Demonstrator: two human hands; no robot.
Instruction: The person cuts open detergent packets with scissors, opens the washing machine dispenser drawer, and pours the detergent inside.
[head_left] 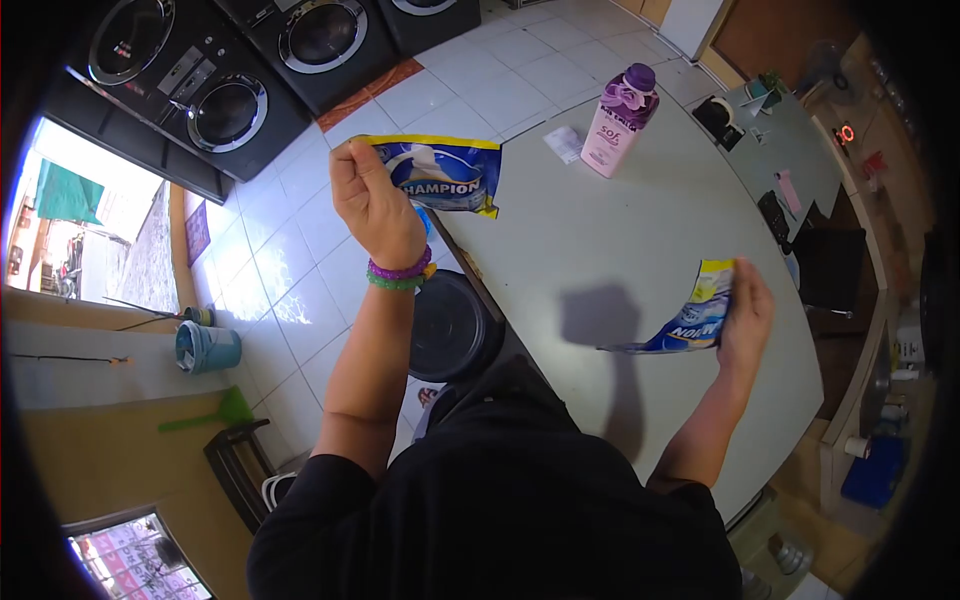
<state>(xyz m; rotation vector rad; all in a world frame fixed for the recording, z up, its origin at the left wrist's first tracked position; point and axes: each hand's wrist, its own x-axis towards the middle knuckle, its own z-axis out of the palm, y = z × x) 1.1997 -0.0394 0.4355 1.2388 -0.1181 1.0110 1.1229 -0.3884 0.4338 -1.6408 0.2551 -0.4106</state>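
Observation:
My left hand [375, 200] is closed on the end of a blue and yellow detergent sachet [450, 178] lettered "CHAMPION", held up by the table's left edge. Beaded purple and green bracelets [400, 273] circle that wrist. Over the right part of the table, my right hand [745, 315] grips a second detergent sachet [690, 315] of the same colours, which looks bent and partly turned away. At the table's far end stands a pink bottle [615, 125] with a purple cap, upright, beside a small whitish packet [563, 144].
The pale table [560, 240] spreads before me. A round black lid or stool top [450, 325] is at its left edge. Dark front-loading washers [235, 110] line the back left. A blue bucket [207, 348] and green dustpan [235, 408] lie left. A desk [800, 150] stands right.

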